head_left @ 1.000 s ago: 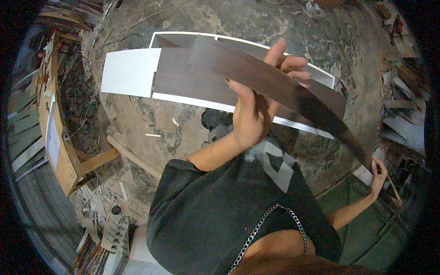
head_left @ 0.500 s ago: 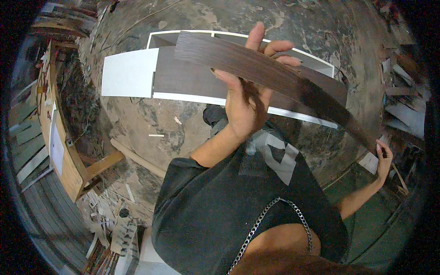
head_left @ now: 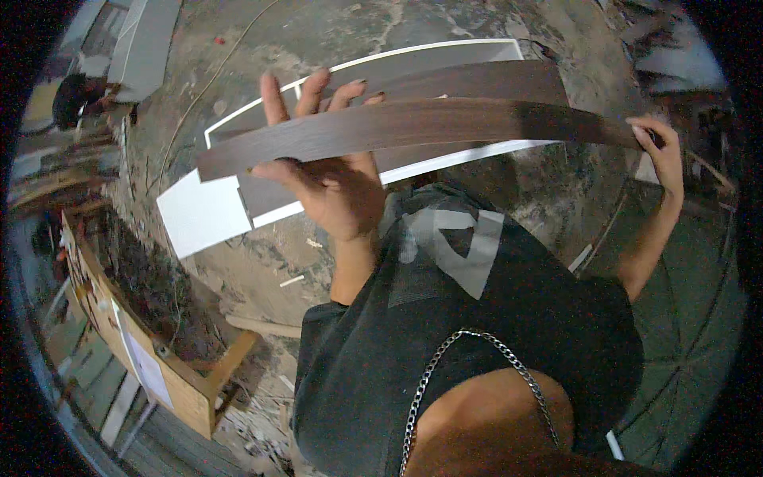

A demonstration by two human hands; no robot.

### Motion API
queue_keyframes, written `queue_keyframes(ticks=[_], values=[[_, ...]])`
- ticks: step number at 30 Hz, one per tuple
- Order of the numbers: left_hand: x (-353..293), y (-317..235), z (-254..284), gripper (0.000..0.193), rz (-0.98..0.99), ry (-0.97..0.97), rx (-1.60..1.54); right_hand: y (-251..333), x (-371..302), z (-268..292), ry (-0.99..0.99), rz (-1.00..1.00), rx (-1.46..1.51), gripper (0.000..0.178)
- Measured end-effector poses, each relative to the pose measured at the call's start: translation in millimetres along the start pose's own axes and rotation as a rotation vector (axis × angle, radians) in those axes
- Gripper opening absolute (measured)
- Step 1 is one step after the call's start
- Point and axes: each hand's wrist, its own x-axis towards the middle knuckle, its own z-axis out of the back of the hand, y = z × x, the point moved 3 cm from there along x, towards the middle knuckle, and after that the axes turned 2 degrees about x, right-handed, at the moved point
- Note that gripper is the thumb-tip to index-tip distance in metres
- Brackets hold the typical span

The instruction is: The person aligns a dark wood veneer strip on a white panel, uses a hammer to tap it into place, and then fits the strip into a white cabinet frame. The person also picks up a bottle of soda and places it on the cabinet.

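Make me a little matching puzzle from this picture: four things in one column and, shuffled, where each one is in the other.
1. Brown strip
2. Left hand
3. Right hand
4. Wooden table

A. At the strip's right end
B. In the lower left of the picture
C. Held by two hands
D. Behind the strip, nearer its left end

Pairs: 1-C, 2-D, 3-A, 4-B

Pretty clearly a woodworking shop, judging by the rough wooden bench (head_left: 184, 391), the scraps (head_left: 292, 281) lying around and that open white-and-brown cabinet (head_left: 509, 81) sitting right on the stained, beat-up floor (head_left: 334, 40).
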Motion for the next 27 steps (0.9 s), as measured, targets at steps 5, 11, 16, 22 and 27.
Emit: queue_keyframes(ticks=[5, 11, 16, 22, 27], values=[[-3.1, 2.7, -3.9, 0.083, 0.025, -0.033, 0.109, 35.9, 1.7, -10.1, 0.021, 0.032, 0.073, 0.021], [-3.4, 8.5, -8.4, 0.081, 0.044, 0.005, 0.093, 47.6, 0.6, -18.3, -0.007, 0.060, 0.165, 0.020], [-3.4, 10.6, -8.5, 0.080, 0.059, 0.040, 0.048, 47.3, 4.5, -22.2, -0.005, 0.084, 0.130, 0.019], [-6.3, 27.9, -23.7, 0.072, 0.131, 0.157, 0.069, 66.2, 4.2, -35.4, 0.030, 0.177, 0.162, 0.025], [-11.1, 37.3, -31.6, 0.064, 0.185, 0.275, 0.155, 117.0, 8.4, -61.2, 0.026, 0.333, 0.238, 0.036]])
